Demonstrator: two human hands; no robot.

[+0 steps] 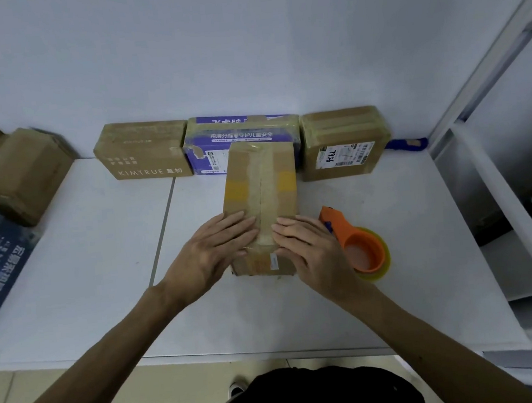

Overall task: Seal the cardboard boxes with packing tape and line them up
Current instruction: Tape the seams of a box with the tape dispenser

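Cardboard box (258, 182) with glossy taped seam, left hand (212, 250), right hand (311, 250) pressing flat, grips spread.

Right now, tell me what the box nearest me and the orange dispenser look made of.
Nearest box: brown matte cardboard, by its folded flaps; glossy tape covers the seam. Orange dispenser: probably moulded plastic, smooth, evenly coloured, slight sheen.
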